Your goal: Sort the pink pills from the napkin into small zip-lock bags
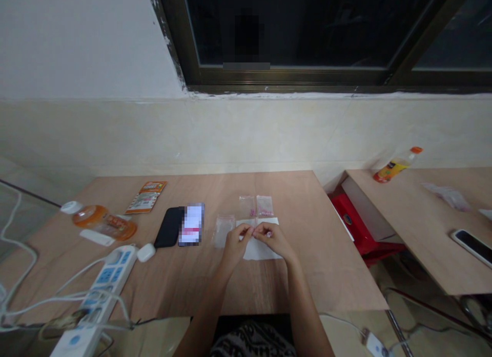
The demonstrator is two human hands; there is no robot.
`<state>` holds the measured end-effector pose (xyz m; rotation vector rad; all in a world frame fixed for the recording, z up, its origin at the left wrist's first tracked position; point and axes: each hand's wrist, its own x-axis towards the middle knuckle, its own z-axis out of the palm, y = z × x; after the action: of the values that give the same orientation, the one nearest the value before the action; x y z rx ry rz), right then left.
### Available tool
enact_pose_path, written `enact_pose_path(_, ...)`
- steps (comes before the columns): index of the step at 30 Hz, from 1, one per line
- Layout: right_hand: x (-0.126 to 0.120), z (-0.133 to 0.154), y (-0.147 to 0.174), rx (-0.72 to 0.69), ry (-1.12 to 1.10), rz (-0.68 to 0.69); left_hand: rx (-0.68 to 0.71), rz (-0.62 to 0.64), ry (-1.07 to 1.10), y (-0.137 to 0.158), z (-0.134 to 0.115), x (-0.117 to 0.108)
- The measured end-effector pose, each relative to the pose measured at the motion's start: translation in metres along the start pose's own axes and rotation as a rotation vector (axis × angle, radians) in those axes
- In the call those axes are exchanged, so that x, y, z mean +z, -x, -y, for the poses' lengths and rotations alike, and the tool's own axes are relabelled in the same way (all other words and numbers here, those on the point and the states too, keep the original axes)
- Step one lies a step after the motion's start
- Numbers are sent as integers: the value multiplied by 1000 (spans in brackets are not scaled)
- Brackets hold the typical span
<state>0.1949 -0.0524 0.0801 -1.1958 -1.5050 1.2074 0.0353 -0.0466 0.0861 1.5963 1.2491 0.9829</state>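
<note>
My left hand and my right hand meet fingertip to fingertip above a white sheet of paper. Both are closed in a pinch, and whatever lies between the fingers is too small to name. A tiny pinkish spot shows by the right fingers. Just beyond the hands lie two small clear plastic bags, the left bag and the right bag, each with small pink bits near its lower edge. Another clear bag lies flat beside my left hand.
To the left are two phones, a black one and a lit one, an orange packet, a lying drink bottle, a white case and a corded power strip. Across a gap, another table holds a bottle and a phone.
</note>
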Motion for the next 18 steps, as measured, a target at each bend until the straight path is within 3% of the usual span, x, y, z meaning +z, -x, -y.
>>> enact_pose_path(9,1,6,1,0,42,-19,47,4,-86,3,-9,1)
enact_pose_path(13,0,5,1,-32,57,36,67,-14,-125,5,-8,4)
enact_pose_path(18,4,7,0,-42,110,2,94,-61,-224,4,-1,3)
